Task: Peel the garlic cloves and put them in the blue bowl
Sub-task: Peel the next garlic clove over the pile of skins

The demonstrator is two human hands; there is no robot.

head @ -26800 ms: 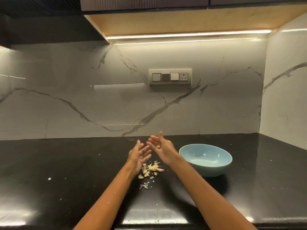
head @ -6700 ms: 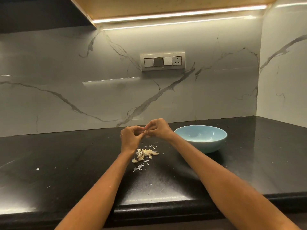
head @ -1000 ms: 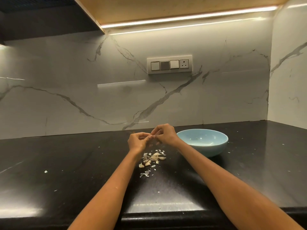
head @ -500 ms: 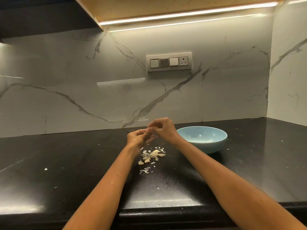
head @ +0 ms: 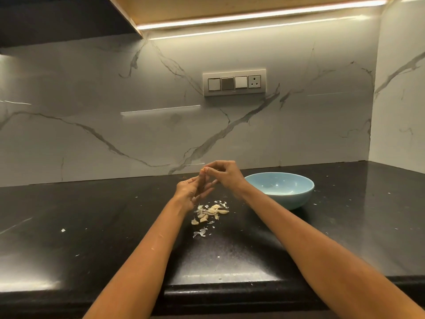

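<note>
Above the black counter both of my hands meet. My right hand has its fingers curled and pinches a small garlic clove at its fingertips. My left hand is just below and left of it, fingers fairly straight and spread, its fingertips touching the right hand's. A pile of garlic cloves and papery peel lies on the counter under the hands. The blue bowl stands to the right of the pile; its inside shows no cloves that I can make out.
A loose peel scrap lies in front of the pile, with small white flecks scattered over the counter. A marble backsplash with a switch plate rises behind. A side wall closes the right end. The counter's front edge is near me.
My left hand's fingers have uncurled and spread since a second ago. My right hand has lifted slightly, still pinching at the fingertips. Pile and bowl have not moved.
</note>
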